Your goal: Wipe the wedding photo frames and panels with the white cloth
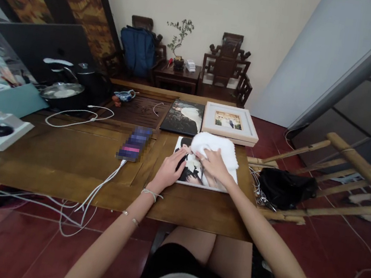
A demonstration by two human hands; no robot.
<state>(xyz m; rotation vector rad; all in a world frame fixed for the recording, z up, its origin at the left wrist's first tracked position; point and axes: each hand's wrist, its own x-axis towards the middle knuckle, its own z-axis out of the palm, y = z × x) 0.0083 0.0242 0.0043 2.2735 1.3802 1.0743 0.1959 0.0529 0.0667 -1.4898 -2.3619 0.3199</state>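
A photo panel (185, 175) with a picture of people in black and white clothes lies flat on the wooden table in front of me. My left hand (170, 168) rests on its left edge, fingers stretched out and holding nothing. On the panel's upper right part lies a fluffy white cloth (227, 151), which hides that corner. My right hand (215, 163) presses the cloth against the panel, its fingers sunk into the folds. Just behind are a dark photo panel (177, 116) and a pale wood-framed photo (253, 131), side by side.
A phone (134, 144) with a white cable (102, 189) lies left of the panel. Farther left stand a power strip (9, 137), a lidded pot (62, 91) and a laptop (45, 44). At the right is a bamboo rack (363, 150) holding a black bag (283, 188).
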